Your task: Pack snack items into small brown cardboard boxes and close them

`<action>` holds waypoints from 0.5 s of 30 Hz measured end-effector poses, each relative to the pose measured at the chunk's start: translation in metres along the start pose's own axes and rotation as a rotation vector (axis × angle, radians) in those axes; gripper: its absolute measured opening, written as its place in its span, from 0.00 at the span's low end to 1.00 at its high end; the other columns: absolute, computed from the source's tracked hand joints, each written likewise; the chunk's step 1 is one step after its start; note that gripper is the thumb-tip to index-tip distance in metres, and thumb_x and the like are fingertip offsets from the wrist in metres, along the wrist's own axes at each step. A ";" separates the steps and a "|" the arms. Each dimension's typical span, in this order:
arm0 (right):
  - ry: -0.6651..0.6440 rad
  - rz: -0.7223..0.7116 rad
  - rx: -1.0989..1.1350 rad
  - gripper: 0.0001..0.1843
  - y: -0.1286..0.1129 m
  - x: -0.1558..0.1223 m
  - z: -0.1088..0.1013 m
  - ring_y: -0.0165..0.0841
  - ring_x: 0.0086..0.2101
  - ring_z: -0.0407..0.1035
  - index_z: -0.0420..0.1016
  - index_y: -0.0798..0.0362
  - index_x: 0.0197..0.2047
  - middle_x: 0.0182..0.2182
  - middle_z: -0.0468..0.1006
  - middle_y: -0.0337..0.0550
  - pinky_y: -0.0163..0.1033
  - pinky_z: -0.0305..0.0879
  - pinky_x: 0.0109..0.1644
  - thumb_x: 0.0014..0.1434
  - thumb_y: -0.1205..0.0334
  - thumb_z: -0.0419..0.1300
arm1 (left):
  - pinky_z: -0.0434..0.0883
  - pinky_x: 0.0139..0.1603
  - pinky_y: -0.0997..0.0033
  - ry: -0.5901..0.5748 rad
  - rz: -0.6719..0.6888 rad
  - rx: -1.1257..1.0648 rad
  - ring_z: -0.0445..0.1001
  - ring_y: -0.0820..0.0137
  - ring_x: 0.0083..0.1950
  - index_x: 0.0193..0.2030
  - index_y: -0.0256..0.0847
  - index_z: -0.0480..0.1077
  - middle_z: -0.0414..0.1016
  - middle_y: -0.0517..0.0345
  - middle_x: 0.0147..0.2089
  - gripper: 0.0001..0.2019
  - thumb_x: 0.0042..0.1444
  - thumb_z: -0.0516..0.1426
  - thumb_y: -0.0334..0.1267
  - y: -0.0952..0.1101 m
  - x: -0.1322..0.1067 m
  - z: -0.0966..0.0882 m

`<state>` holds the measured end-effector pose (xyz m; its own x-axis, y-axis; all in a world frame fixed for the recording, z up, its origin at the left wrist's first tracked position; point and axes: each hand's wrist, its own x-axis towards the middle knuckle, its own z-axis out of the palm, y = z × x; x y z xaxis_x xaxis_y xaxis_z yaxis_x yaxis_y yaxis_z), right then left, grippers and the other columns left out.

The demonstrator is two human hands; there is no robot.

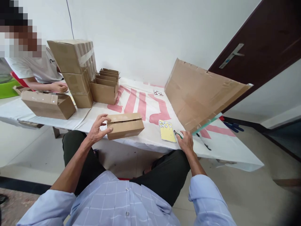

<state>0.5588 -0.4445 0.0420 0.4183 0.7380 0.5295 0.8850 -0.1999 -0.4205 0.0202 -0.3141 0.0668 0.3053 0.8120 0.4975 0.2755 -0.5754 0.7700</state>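
I sit at the worktop with both arms reaching forward, sleeves rolled up to about the elbows. The yellow card lies flat near the front edge. To the left of that card is the small cardboard box, and my left hand is clamped on the box's left end: the thumb presses its front face, the fingers bend over its top corner, and the forearm slants inward from my left side. Just right of the card, my right hand is closed on a small green-handled tool, back of the hand upward, fingers curled and the tool's dark tip pointing toward the card. That forearm comes up more steeply, leaning slightly left. Beyond my right hand, right of the card, a large cardboard panel stands tilted; far left of the card rises a stack of boxes.
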 end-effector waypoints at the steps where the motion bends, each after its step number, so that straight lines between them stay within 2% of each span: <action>1: -0.014 -0.068 0.038 0.14 -0.018 0.005 0.004 0.53 0.50 0.73 0.80 0.47 0.42 0.45 0.81 0.61 0.56 0.74 0.55 0.67 0.46 0.61 | 0.82 0.61 0.50 0.008 0.005 -0.016 0.73 0.50 0.70 0.57 0.48 0.76 0.69 0.46 0.70 0.22 0.59 0.67 0.52 0.001 -0.001 0.001; 4: -0.058 -0.328 0.138 0.17 -0.091 0.017 0.016 0.52 0.54 0.74 0.80 0.49 0.54 0.51 0.81 0.55 0.59 0.72 0.63 0.67 0.52 0.62 | 0.83 0.59 0.52 0.046 0.019 -0.052 0.74 0.53 0.69 0.61 0.49 0.74 0.70 0.48 0.67 0.23 0.59 0.66 0.47 0.005 -0.003 0.006; 7: -0.159 -0.561 0.209 0.20 -0.163 0.024 0.023 0.52 0.61 0.72 0.79 0.49 0.62 0.59 0.80 0.55 0.60 0.69 0.68 0.68 0.55 0.64 | 0.83 0.59 0.54 0.102 0.013 -0.053 0.75 0.55 0.66 0.55 0.48 0.77 0.70 0.48 0.64 0.17 0.60 0.65 0.46 0.009 -0.006 0.014; 9: -0.232 -0.649 0.203 0.23 -0.196 0.027 0.025 0.52 0.62 0.71 0.78 0.49 0.65 0.62 0.79 0.56 0.59 0.69 0.69 0.68 0.58 0.65 | 0.83 0.59 0.54 0.135 0.005 -0.046 0.76 0.55 0.64 0.50 0.46 0.79 0.70 0.48 0.62 0.12 0.61 0.65 0.45 0.010 -0.008 0.018; 12: -0.319 -0.716 0.162 0.23 -0.220 0.032 0.030 0.53 0.62 0.70 0.79 0.51 0.65 0.61 0.80 0.57 0.59 0.68 0.68 0.68 0.62 0.65 | 0.83 0.58 0.56 0.171 0.012 -0.029 0.76 0.56 0.64 0.46 0.45 0.78 0.71 0.49 0.61 0.09 0.62 0.65 0.43 0.011 -0.011 0.022; 15: -0.332 -0.768 0.160 0.17 -0.225 0.038 0.040 0.50 0.58 0.72 0.82 0.50 0.61 0.56 0.83 0.54 0.56 0.70 0.65 0.71 0.64 0.62 | 0.83 0.56 0.59 0.215 0.042 -0.030 0.77 0.58 0.62 0.46 0.44 0.77 0.71 0.49 0.60 0.08 0.62 0.65 0.42 0.010 -0.013 0.024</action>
<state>0.3670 -0.3460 0.1273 -0.3905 0.7871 0.4774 0.8486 0.5088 -0.1447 0.0410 -0.3324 0.0581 0.1133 0.7912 0.6009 0.2387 -0.6088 0.7566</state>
